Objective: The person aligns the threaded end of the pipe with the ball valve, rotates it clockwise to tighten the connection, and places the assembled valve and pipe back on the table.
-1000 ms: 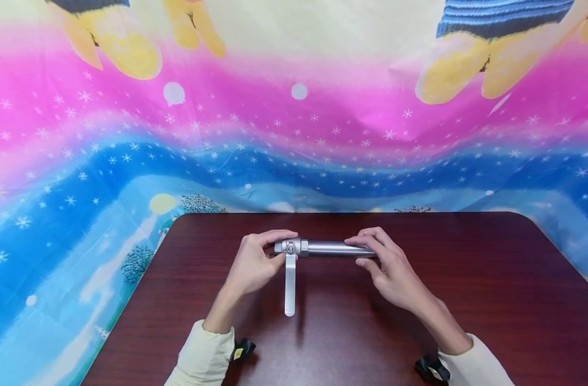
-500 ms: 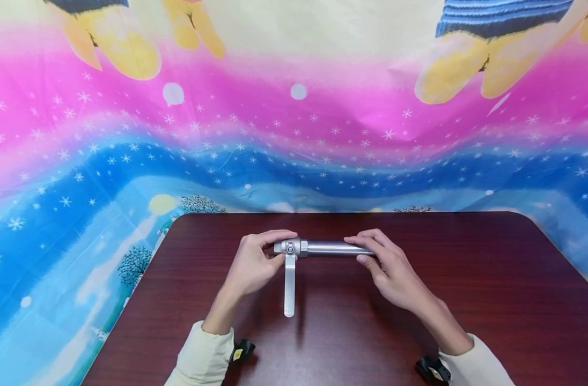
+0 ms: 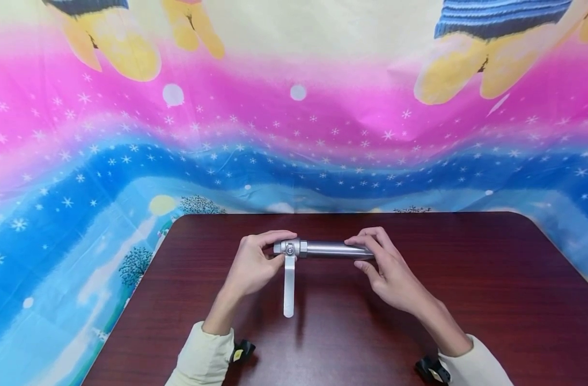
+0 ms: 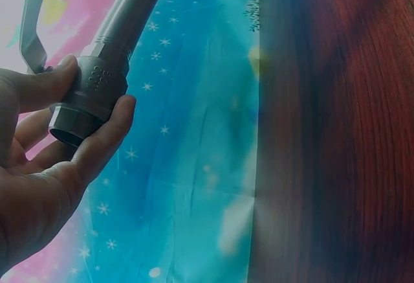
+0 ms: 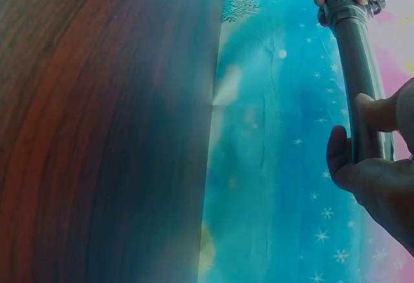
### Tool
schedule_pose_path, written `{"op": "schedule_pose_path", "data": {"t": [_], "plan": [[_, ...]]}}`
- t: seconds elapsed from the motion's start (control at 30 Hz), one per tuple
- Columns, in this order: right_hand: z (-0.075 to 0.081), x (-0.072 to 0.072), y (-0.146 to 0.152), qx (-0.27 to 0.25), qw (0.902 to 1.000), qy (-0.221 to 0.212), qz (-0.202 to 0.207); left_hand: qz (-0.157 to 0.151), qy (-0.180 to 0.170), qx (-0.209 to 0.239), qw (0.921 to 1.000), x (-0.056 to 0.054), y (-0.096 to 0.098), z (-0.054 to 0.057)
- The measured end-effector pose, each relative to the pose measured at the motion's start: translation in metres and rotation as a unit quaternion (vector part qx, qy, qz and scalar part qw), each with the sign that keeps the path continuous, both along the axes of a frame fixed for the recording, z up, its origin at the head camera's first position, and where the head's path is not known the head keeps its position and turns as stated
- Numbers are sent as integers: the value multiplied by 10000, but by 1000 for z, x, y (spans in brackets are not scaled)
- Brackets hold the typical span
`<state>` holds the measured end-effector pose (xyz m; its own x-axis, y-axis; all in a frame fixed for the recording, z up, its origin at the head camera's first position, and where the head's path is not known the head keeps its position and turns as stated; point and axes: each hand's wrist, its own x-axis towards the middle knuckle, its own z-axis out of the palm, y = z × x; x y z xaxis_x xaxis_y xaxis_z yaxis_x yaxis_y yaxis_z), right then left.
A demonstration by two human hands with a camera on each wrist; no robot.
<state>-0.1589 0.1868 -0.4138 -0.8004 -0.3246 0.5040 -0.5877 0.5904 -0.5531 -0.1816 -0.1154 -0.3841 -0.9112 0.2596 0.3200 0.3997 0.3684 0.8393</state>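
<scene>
A ball valve with a flat silver lever handle is joined at a hex collar to a smooth steel pipe. My left hand grips the valve body between thumb and fingers; the left wrist view shows the open threaded end between them. The lever points toward me. Around the pipe's far right end curl the fingers and thumb of my right hand, which hides that end. In the right wrist view the pipe runs from the right fingers up to the valve.
Valve and pipe are held above a dark red-brown wooden table. Behind it hangs a cloth backdrop in pink and blue with snowflakes. Black wrist devices sit at both sleeves.
My right thumb closes against the pipe, then shifts slightly away from it, and the right fingers move a little. My left hand and the valve stay almost still.
</scene>
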Motion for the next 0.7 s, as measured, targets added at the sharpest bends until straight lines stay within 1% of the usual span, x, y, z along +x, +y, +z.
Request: {"op": "schedule_pose_path", "data": {"t": [0.13,0.47,0.7], "plan": [[0,-1,0,-62,9999,84,-19,-10,-7,18,10000,0,-1,0],[1,-2,1,-70,9999,71,20,-9,33,13,10000,0,-2,1],[-1,-3,2,-90,9998,140,64,-41,30,44,10000,0,-2,1]]}}
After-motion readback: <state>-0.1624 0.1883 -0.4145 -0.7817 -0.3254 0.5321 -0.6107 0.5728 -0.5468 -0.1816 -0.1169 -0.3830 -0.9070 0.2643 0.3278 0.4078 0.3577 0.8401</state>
